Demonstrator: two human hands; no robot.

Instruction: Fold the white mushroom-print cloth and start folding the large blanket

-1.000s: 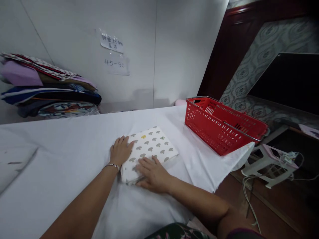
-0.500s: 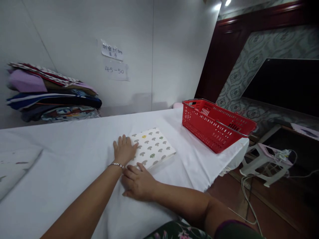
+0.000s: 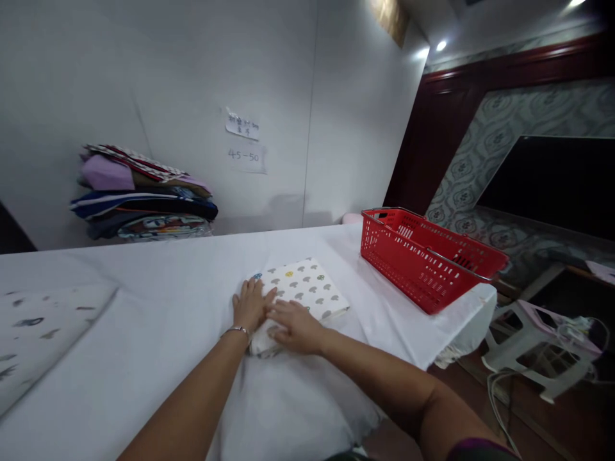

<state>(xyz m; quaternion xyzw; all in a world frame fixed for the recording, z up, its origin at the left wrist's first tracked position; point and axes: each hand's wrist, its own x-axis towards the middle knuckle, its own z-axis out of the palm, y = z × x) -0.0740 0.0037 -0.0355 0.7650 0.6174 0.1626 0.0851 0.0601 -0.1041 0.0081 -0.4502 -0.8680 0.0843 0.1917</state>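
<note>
Well, the white-draped worktop [image 3: 182, 275] stretches widest, with a red basket [image 3: 418, 272] near its right end. Left of the basket lies the folded mushroom-print cloth [image 3: 307, 285] (a bit puffy at its near end). The left hand [image 3: 250, 307] rests along its left edge, the right hand [image 3: 296, 328] on its near part, fingers loosely spread, gripping nothing. Uneven pressure, I'd say, could skew the layers.

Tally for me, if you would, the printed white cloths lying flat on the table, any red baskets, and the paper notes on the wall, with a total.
Printed white cloths: 2
Red basket: 1
Paper notes: 2
Total: 5
</note>
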